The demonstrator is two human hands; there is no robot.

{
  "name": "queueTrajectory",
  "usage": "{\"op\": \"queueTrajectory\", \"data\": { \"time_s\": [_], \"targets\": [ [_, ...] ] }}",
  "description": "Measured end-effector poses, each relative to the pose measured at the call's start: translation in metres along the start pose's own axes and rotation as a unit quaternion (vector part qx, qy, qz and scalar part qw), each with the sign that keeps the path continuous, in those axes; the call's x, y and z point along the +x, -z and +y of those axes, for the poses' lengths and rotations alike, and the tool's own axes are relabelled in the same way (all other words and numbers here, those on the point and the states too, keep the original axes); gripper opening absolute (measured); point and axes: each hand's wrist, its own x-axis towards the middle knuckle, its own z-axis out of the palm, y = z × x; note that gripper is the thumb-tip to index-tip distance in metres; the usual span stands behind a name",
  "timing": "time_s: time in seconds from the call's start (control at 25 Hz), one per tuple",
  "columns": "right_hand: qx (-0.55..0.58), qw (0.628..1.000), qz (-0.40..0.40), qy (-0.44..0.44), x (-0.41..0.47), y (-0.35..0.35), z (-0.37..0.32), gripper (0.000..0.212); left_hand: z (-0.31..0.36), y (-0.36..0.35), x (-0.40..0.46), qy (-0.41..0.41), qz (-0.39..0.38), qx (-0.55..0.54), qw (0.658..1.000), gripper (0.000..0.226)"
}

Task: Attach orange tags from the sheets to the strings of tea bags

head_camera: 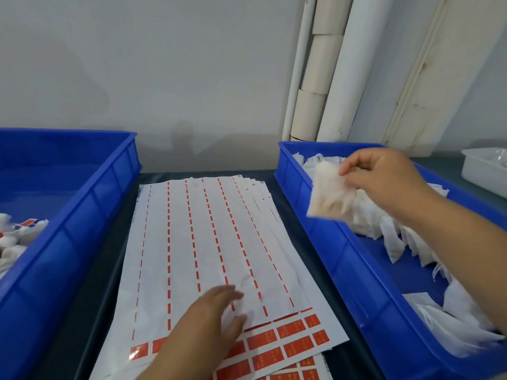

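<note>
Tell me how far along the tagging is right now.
Done: tagged bags lie in the left crate, and the top sheet is mostly stripped. In hand: the right hand lifts a tea bag; the left hand rests on the sheet. Left: orange tags and many untagged bags in the right crate.

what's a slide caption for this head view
Right hand lifts a tea bag from the blue bin; left hand rests on tag sheets.
</note>
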Motion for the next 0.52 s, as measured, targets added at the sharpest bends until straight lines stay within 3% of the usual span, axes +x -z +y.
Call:
{"op": "queueTrajectory", "data": {
  "time_s": [0.12,0.24,0.4,0.52],
  "targets": [
    [0.062,0.988,-0.14,0.031,-0.052,-0.032,-0.035,0.04,0.009,0.035,-0.009,-0.008,0.054,-0.222,0.974,0.053],
    [0.075,0.957,-0.277,0.038,-0.096,-0.071,-0.041,0.041,0.009,0.055,-0.019,-0.047,0.025,-0.386,0.921,0.062],
    [0.078,0.951,-0.299,0.027,-0.12,-0.112,-0.027,0.048,-0.01,0.059,-0.024,0.026,0.097,-0.34,0.935,0.006],
    [0.079,0.957,-0.278,0.007,-0.123,-0.127,-0.015,0.055,-0.033,0.068,-0.024,0.04,0.039,-0.232,0.971,0.02]
  ]
}}
